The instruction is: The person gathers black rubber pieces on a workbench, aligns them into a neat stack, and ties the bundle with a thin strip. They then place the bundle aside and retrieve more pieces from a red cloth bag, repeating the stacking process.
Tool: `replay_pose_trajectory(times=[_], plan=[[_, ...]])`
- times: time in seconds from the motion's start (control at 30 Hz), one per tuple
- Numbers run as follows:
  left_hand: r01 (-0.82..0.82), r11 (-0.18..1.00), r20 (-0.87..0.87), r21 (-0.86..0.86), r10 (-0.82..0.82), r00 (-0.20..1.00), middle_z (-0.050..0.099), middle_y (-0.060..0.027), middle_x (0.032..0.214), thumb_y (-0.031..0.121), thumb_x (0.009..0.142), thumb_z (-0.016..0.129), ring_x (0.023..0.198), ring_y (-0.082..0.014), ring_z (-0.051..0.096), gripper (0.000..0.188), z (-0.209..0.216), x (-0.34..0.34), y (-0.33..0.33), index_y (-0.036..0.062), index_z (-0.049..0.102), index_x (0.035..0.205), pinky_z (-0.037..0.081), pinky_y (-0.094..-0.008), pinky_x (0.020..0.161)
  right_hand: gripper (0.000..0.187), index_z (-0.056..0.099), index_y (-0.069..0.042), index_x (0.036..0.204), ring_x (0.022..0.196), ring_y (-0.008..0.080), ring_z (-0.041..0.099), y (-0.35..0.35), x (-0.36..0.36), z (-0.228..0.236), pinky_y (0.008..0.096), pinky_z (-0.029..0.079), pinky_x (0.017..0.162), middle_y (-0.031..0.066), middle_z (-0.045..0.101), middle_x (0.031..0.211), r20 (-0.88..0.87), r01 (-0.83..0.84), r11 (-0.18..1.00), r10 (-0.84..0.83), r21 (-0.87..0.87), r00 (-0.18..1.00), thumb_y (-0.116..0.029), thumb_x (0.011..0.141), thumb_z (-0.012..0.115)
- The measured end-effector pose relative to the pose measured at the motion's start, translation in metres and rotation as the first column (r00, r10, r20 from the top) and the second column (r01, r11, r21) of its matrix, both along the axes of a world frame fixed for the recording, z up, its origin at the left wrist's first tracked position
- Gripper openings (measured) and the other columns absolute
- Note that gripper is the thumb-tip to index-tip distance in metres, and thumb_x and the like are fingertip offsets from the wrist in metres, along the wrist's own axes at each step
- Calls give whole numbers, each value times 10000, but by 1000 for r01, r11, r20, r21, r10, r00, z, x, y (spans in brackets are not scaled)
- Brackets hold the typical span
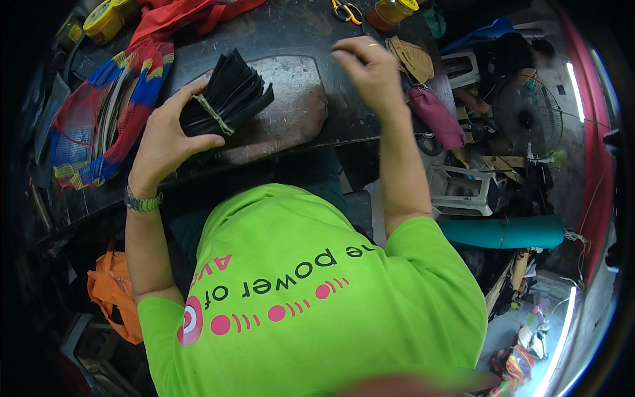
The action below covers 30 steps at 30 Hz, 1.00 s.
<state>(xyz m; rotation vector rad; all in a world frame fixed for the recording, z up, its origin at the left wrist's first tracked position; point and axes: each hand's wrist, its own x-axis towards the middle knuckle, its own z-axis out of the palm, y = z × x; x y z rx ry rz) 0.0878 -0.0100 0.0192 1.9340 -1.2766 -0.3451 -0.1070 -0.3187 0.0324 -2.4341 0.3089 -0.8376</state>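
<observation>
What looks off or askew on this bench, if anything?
Nothing spilled or broken. The bundle of black pieces in the left hand fans out unevenly around its elastic band. The right hand is raised, holding nothing visible. Clutter crowds the dark worktable.

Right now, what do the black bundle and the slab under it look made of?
Black bundle in the left hand: thin matte sheets, probably leather or rubber, fanning at the edges, tied with a pale band. Slab: likely stone or worn metal, grey, scuffed, dull sheen.
</observation>
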Motion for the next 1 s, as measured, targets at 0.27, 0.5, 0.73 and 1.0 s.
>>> replay_pose_trajectory(times=[0.27,0.5,0.73,1.0], plan=[[64,998,-121,29,-60,991,690,-229,1270,343,685,919,1151,-244,669,903,-10,23,-3,-50,563,1415,474,-325,1026,353,785,-57,1034,1036,381,706,-121,-65,9,476,550,882,188,745,1078,-500,437,722,-689,-537,524,-354,843,772],[179,979,-262,100,-147,954,699,-187,1249,353,757,895,1118,-215,653,901,-8,36,-7,-58,514,1463,464,-304,1027,292,768,-51,1066,1044,386,701,-137,-90,-15,474,543,888,227,723,1093,-592,434,754,-657,-494,467,-291,906,720],[270,949,-447,163,-173,878,675,-82,1273,271,852,849,1136,-139,607,802,-2,53,-14,-51,488,1492,447,-266,1035,178,621,-47,1134,939,334,747,-97,-45,2,444,594,869,210,724,1111,184,122,766,-301,631,936,-171,1084,504],[324,919,-341,227,-236,910,668,-131,1300,324,864,842,1211,-180,597,823,8,52,-13,-39,472,1504,445,-300,1064,198,601,-87,1182,865,251,744,76,39,-14,469,628,877,167,708,1082,587,-554,-202,193,808,786,-26,995,629]])
